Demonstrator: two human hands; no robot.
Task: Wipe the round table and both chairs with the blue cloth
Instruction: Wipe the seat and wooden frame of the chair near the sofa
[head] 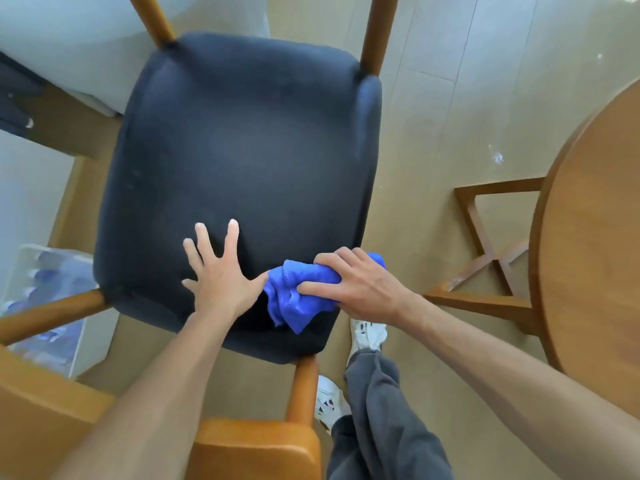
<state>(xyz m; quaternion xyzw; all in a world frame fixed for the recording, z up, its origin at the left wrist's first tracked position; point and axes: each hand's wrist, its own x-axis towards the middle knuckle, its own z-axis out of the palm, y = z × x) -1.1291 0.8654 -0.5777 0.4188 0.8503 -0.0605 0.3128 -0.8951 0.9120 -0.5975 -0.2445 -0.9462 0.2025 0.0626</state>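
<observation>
A chair with a dark navy padded seat (235,150) and orange wooden frame stands right below me. My right hand (360,285) presses the bunched blue cloth (298,296) onto the seat's near right corner. Beside it, my left hand (218,271) lies flat on the near part of the seat, fingers spread, its thumb touching the cloth. The round wooden table (595,244) fills the right edge of the view. A second chair is not in sight.
The table's wooden cross base (485,251) rests on the pale plank floor right of the chair. A clear plastic box (45,306) stands at the left. The chair's wooden backrest (256,448) is at the bottom, beside my legs and white shoes (367,334).
</observation>
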